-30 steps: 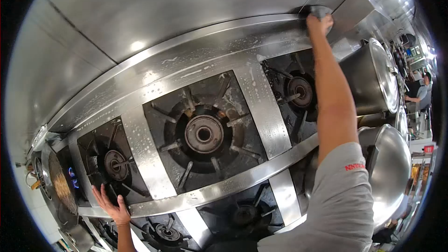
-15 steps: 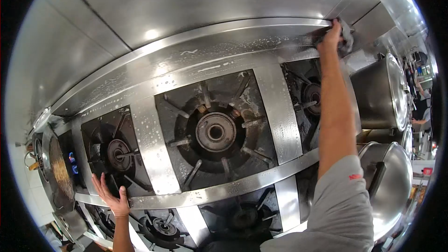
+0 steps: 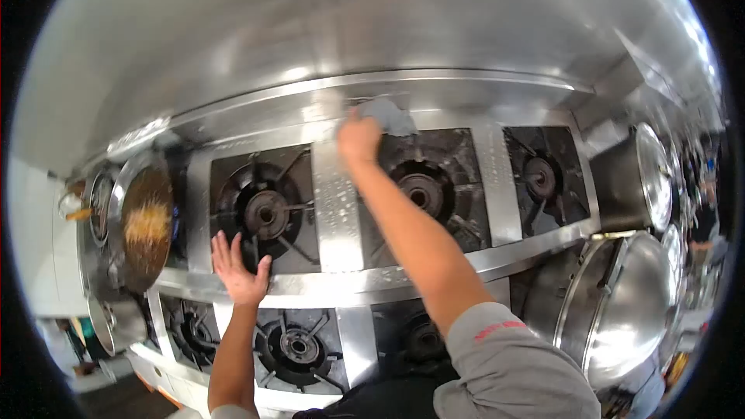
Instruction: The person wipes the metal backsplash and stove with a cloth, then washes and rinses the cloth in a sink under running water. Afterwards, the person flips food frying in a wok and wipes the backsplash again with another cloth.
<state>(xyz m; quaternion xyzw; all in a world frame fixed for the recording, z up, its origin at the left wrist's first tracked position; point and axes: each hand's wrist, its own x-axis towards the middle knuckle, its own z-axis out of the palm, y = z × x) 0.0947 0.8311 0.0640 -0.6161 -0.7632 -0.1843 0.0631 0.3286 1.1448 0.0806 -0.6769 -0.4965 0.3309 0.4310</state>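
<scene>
My right hand [image 3: 359, 140], a little blurred, grips a grey cloth [image 3: 392, 117] and presses it along the metal back ledge [image 3: 466, 93] of a large gas stove. Soapy droplets dot the steel strip [image 3: 338, 209] below it, between two burner wells. My left hand [image 3: 239, 271] rests with fingers spread at the front edge of the left burner [image 3: 265, 214], close to the steel front rail [image 3: 365, 285]. Under my right forearm sits the middle burner [image 3: 420, 195], partly covered by the arm.
On the left, a wide pan [image 3: 146, 221] holds bubbling oil with yellowish food in it. A tall steel pot [image 3: 632, 178] stands at the right, with big domed steel vessels [image 3: 621, 306] in front of it. More burners [image 3: 299, 345] line the near side.
My right hand has swept the cloth from the far right corner leftward along the back ledge. The view has shifted, bringing the left pan further in. My left hand stays spread by the left burner.
</scene>
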